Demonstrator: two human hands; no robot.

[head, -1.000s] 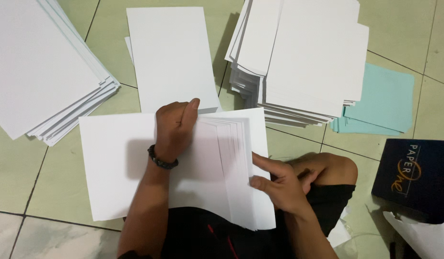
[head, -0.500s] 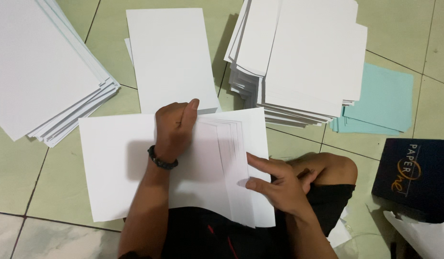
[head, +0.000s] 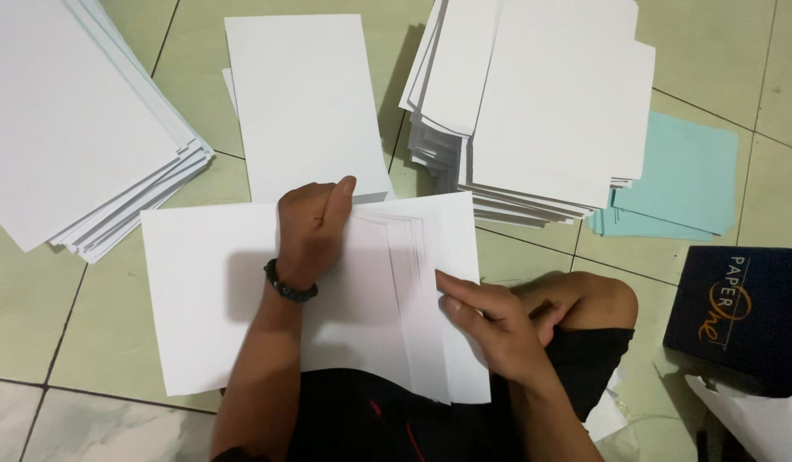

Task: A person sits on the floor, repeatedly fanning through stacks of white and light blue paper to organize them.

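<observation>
A spread of white paper sheets (head: 208, 299) lies on the tiled floor in front of me, its right part fanned into several staggered edges (head: 409, 282). My left hand (head: 309, 233), with a dark bracelet at the wrist, presses down on the middle of the sheets, fingers curled near the top edge. At the right edge of the fan my right hand (head: 490, 321) has its fingertips on the sheets, thumb and forefinger pinching the outer edges. My knee (head: 588, 299) shows behind the right hand.
White paper stacks lie at the left (head: 71, 120), centre (head: 302, 103) and right (head: 533, 103). Light blue sheets (head: 682, 175) stick out under the right stack. A dark blue paper box (head: 742, 312) sits at the right, and torn white wrapping (head: 755, 419) lies below it.
The fanned sheets have spread a little further right. My right hand's fingers have shifted slightly along the right edge. My left hand stays pressed in place.
</observation>
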